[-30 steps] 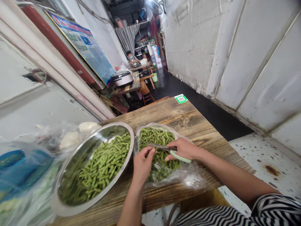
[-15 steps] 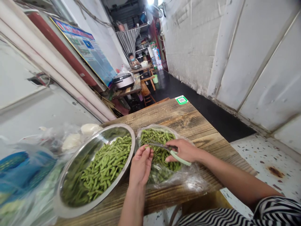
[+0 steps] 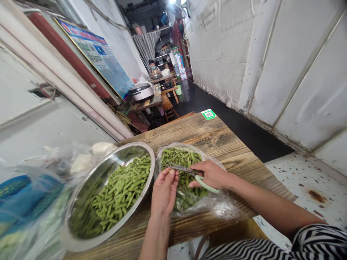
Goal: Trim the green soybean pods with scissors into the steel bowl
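Observation:
My right hand [image 3: 217,176] grips a pair of scissors [image 3: 180,167] with dark blades and pale green handles. The blades reach left, to just above the fingertips of my left hand [image 3: 164,189]. Thumb and fingers are pinched together there on an edamame pod, mostly hidden by the fingertips. Beneath both hands, a clear plastic bag [image 3: 219,209] lies spread on the table, full of edamame pods [image 3: 187,156]. To the left stands a wide steel bowl [image 3: 152,159], tilted in my view, with many more green pods [image 3: 121,191] inside.
The wooden table [image 3: 233,144] carries a green QR-code card [image 3: 208,114] at its far corner. Plastic bags [image 3: 29,202] crowd the left side. Farther back are a rice cooker [image 3: 141,92] on another table, a stool [image 3: 168,104] and a seated person [image 3: 153,68].
The scissors have shifted slightly left and their blades now sit closer above my left fingertips. Less of the pod shows between those fingers. The bowl and bag stay in place.

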Motion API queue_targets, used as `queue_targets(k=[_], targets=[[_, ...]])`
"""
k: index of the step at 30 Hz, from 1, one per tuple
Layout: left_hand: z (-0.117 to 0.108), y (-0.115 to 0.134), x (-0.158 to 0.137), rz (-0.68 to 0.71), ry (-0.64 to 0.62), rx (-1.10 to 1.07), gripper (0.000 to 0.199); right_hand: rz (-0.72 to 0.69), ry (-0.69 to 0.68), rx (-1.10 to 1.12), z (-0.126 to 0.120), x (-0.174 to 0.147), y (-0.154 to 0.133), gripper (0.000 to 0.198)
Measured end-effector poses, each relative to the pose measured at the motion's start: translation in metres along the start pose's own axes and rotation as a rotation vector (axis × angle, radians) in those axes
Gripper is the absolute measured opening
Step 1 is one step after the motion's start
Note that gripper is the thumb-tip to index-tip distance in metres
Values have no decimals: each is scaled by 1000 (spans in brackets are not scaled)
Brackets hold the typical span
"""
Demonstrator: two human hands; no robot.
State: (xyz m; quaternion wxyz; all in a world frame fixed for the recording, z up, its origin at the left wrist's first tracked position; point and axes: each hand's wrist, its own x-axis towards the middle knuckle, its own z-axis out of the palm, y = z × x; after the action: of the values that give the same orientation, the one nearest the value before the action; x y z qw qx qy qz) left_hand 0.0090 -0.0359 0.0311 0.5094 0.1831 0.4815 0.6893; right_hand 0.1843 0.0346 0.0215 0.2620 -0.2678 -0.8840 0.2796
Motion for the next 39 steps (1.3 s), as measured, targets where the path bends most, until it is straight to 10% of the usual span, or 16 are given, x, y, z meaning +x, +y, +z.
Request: queue_targets(k=[6, 13, 17, 21, 24, 39], targets=[[-2, -5, 0, 86, 53, 134, 29, 22, -14, -55, -2, 0, 6, 43], [-38, 42, -8, 931, 580, 989, 31, 242, 148, -75, -11, 6, 16, 40], [-37, 54, -3, 1091, 512, 1506, 31, 340, 205, -62, -11, 8, 22, 42], [-2, 15, 4, 942, -36, 1640, 18, 361, 175, -69, -9, 9, 22, 41], [20, -12, 10, 768, -186, 1752, 17, 376, 142, -84, -8, 10, 20, 40], [-1, -5, 22, 344, -13, 787, 27, 361, 9, 69, -11, 5, 8, 50]])
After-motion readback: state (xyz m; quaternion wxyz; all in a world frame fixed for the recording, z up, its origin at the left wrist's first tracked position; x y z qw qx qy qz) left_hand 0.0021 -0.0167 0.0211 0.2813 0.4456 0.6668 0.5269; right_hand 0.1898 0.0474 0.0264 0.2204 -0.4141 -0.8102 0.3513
